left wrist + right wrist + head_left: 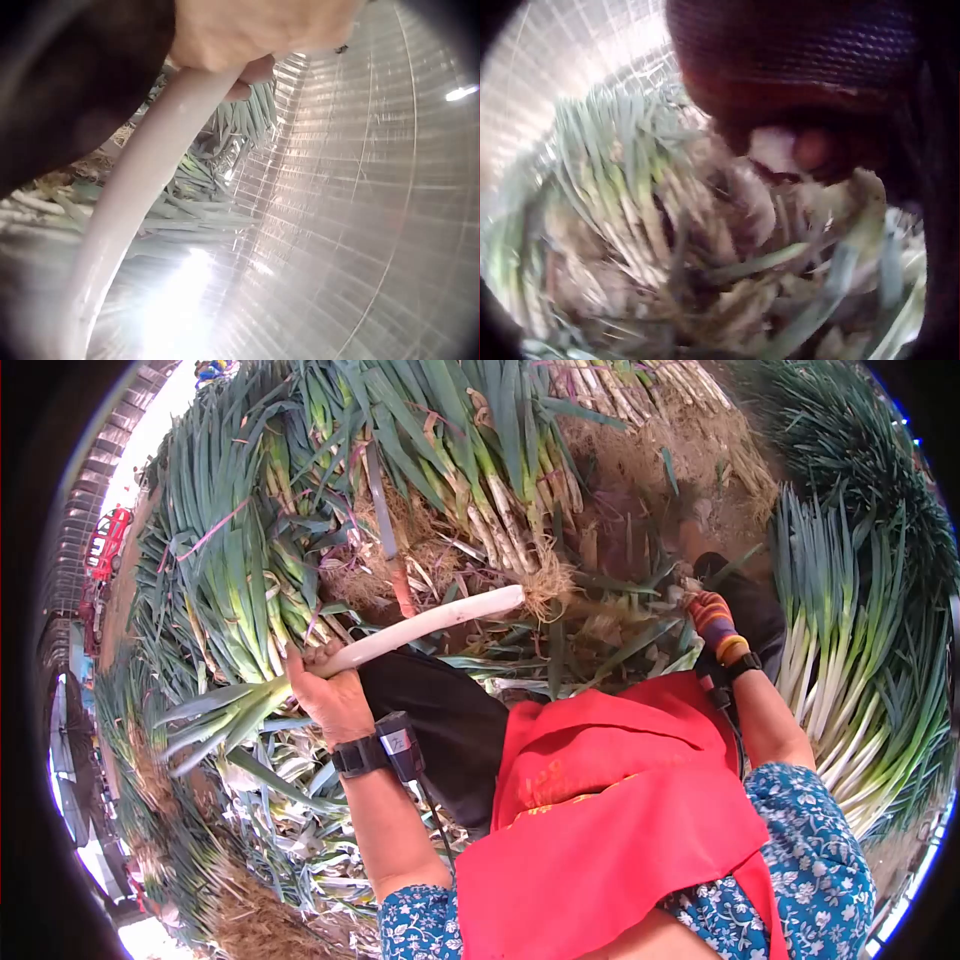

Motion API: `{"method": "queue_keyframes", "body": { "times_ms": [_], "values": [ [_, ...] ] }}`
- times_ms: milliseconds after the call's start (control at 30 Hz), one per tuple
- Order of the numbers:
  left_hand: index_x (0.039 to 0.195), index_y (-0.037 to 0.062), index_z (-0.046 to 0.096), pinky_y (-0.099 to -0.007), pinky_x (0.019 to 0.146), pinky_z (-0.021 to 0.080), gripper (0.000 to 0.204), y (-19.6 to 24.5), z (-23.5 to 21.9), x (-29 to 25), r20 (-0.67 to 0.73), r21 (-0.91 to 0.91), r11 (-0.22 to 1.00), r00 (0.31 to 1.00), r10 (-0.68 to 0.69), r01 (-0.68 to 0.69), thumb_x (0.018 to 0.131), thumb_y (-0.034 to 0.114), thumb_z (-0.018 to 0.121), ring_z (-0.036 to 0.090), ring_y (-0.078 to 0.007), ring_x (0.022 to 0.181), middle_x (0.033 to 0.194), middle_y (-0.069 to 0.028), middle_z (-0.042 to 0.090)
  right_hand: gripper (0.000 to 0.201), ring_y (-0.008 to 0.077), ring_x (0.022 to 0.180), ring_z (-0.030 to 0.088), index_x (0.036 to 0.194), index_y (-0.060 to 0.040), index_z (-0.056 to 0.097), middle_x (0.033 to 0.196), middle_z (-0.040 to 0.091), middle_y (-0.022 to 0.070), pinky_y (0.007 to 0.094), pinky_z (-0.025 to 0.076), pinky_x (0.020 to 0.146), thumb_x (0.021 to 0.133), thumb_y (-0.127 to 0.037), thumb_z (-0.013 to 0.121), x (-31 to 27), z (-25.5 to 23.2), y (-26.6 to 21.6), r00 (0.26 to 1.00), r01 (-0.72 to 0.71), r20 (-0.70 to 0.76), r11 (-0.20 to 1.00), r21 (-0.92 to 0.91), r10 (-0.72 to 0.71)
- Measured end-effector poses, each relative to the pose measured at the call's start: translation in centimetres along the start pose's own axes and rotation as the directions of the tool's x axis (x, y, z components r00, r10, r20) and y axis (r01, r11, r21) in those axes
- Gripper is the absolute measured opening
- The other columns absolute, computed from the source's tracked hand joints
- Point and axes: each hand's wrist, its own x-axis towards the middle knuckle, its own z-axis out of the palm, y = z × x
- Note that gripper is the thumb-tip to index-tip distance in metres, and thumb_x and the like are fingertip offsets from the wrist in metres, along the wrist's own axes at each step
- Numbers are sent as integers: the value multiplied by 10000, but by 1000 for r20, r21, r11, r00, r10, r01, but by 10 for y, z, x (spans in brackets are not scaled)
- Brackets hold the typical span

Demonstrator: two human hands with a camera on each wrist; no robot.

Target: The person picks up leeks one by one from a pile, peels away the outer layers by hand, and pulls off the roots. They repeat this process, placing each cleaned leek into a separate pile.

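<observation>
My left hand grips a long leek near its green leaves, thumb and fingers round the stalk. Its white shaft is peeled smooth and points to the right, and a tuft of roots shows at the far end. The left wrist view has the bare shaft running down from the fingers. My right hand, in a striped glove, is over by my right knee. Pale scraps show at its dark, partly hidden fingertips; I cannot tell whether it holds them. Loose leaves lie below it.
A knife with a long blade and orange-brown handle is beyond the leek. Unpeeled leeks with roots are heaped in front, more leeks at left. Cleaned white-stemmed leeks lie at right. Stripped leaves litter the ground.
</observation>
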Motion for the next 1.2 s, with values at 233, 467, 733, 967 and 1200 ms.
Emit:
{"method": "queue_keyframes", "body": {
  "times_ms": [233, 467, 733, 967, 1200],
  "values": [
    [868, 31, 483, -414, 797, 483, 123, -38, 17, -6, 126, -55, 994, 987, 97, -90, 866, 134, 552, 557, -231, 739, 729, -94, 545, 300, 276, 758, 615, 1016, -45, 560, 927, 614, 164, 367, 481, 617, 809, -252, 493, -9, 65, -69, 941, 274, -21, 795, -541, -339],
    [923, 59, 465, -385, 645, 474, 202, -49, 37, -29, 266, -12, 998, 962, -63, 69, 907, 246, 538, 556, -265, 777, 772, -78, 528, 309, 272, 745, 609, 1058, -78, 554, 905, 614, 135, 376, 466, 628, 777, -203, 528, -19, -57, -278, 789, 557, -20, 729, -397, -614],
    [930, 43, 502, -355, 755, 458, 232, -74, 56, -38, 188, -36, 989, 973, -134, 144, 884, 254, 588, 547, -216, 820, 843, -72, 537, 364, 327, 886, 580, 1112, -37, 528, 984, 585, 178, 427, 450, 749, 780, -162, 611, 78, -61, -325, 422, 368, -702, 816, -446, -574],
    [862, 54, 483, -366, 735, 428, 189, -71, 64, -28, 123, -46, 987, 981, -149, 156, 836, 213, 583, 462, -173, 722, 769, -29, 475, 180, 401, 720, 587, 821, -35, 534, 733, 607, 207, 473, 443, 601, 834, -211, 566, 150, -52, -299, 862, 186, -473, 982, -38, -182],
    [787, 114, 404, -300, 566, 363, 273, -58, 53, -21, 243, -67, 983, 958, -149, 170, 872, 305, 580, 407, -146, 597, 647, -2, 363, 315, 376, 704, 596, 861, -30, 589, 730, 604, 212, 443, 457, 595, 820, -340, 628, 132, -61, -251, 715, 189, -630, 951, -244, -304]
  ]
}}
